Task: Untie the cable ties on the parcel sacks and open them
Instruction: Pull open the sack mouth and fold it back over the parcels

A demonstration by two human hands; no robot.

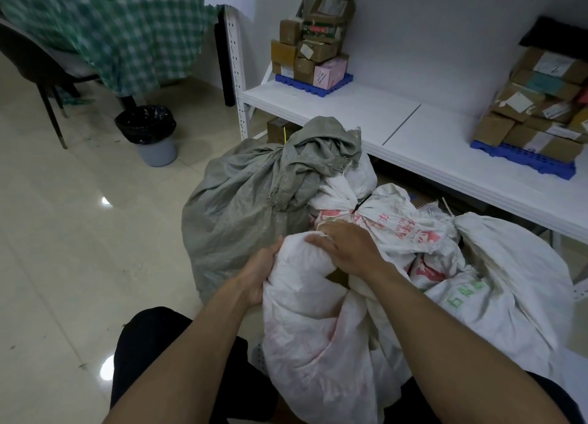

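A white woven parcel sack [318,344] stands right in front of me. My left hand [259,274] grips its bunched upper cloth from the left side. My right hand [346,248] lies on top of the same bunch, fingers curled over the cloth. Behind it a second white sack with red print [397,229] is cinched by a black cable tie [361,205]. A grey sack [245,207] stands to the left, its neck tied with a yellow cable tie [284,135]. Another white sack [515,283] lies at the right.
A white metal shelf [397,127] runs along the right, with stacked cardboard parcels [313,48] on blue pallets [521,159]. A grey bin with a black liner [152,137] stands on the tiled floor at the left, near a chair [35,70] and a green checked tablecloth [127,29].
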